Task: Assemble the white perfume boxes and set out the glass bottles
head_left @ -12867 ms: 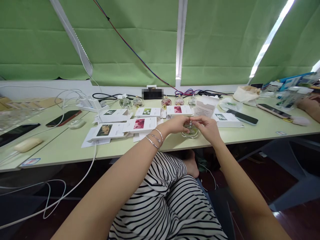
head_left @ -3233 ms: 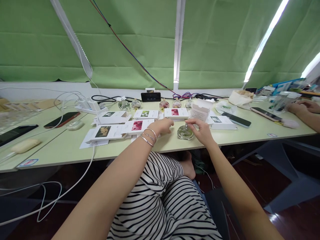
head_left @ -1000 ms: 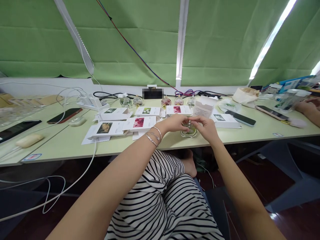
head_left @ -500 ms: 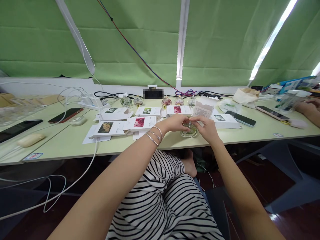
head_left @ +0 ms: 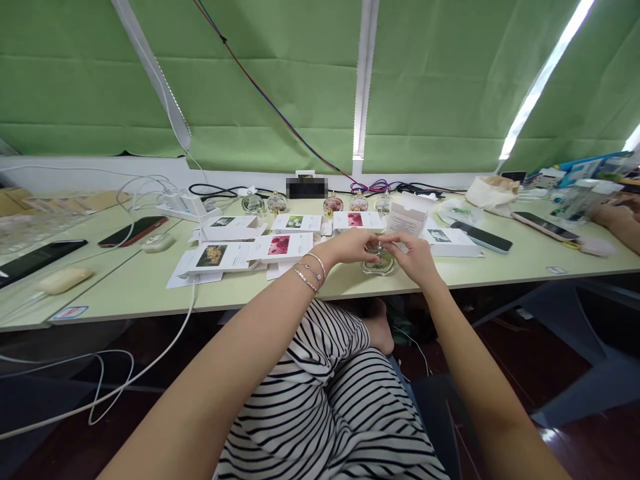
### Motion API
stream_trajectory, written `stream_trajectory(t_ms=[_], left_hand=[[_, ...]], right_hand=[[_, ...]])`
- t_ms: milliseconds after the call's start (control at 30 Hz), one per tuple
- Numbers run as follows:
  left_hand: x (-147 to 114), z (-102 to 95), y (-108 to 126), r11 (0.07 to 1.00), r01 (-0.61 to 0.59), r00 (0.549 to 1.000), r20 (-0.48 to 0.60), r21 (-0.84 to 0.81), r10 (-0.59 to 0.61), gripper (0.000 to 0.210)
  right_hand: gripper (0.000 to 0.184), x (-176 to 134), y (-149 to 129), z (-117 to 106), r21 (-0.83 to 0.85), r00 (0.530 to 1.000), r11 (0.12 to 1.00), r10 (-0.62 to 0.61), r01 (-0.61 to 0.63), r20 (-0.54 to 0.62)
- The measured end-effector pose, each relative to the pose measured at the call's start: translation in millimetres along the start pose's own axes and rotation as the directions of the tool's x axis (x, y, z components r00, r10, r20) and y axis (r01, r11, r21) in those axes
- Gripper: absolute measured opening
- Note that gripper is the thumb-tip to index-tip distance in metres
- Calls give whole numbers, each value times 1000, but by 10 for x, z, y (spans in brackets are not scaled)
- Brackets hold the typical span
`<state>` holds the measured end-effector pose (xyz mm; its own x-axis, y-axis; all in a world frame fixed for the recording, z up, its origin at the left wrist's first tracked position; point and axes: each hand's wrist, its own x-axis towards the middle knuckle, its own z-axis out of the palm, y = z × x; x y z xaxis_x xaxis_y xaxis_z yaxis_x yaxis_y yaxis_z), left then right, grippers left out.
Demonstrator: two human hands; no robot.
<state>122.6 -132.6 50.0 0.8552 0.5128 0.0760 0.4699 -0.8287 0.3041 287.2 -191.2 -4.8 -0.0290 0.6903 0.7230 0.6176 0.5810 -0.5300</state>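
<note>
A small clear glass bottle [head_left: 379, 265] with greenish contents stands near the table's front edge. My left hand [head_left: 357, 247] is closed at the left side of its neck, with bracelets round the wrist. From the right, my right hand [head_left: 411, 257] pinches at the bottle's top. The fingertips meet there and hide the neck and whatever small part they grip. Just behind the hands stands an opened white box [head_left: 407, 219] with its flap up. White boxes with flower pictures lie to the left, one with a pink flower [head_left: 283, 245] and one with a yellow flower [head_left: 213, 256].
Several similar round glass bottles [head_left: 333, 203] line the back of the table. To the right lie a white box [head_left: 451, 241], a phone [head_left: 481, 237] and a cloth pouch [head_left: 493, 192]. A white cable [head_left: 187, 313] hangs over the front edge. Another person's hand [head_left: 617, 217] is at far right.
Hardly anything differs. Both hands stay at the bottle's neck with only slight finger movement, and the view has shifted a little.
</note>
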Motion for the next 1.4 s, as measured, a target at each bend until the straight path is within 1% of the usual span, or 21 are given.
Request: stream_trajectory(t_ms=[333, 667, 933, 1100, 1400], left_hand=[[2, 0, -3, 1000, 2, 1000, 7, 15, -2, 22], [7, 3, 1, 1000, 6, 1000, -1, 7, -6, 21], [10, 6, -8, 1000, 1, 1000, -6, -13, -1, 21], [18, 13, -15, 1000, 2, 1000, -11, -5, -2, 22], [10, -2, 2, 1000, 9, 1000, -13, 12, -9, 19]], right_hand=[[15, 20, 7, -5, -14, 999, 999, -37, 37, 24], [14, 6, -16, 3, -38, 999, 998, -43, 43, 3], [16, -1, -4, 7, -27, 1000, 999, -30, 30, 6], [15, -4, 20, 31, -4, 1000, 1000, -25, 24, -13], [18, -16, 64, 46, -18, 997, 998, -63, 62, -35]])
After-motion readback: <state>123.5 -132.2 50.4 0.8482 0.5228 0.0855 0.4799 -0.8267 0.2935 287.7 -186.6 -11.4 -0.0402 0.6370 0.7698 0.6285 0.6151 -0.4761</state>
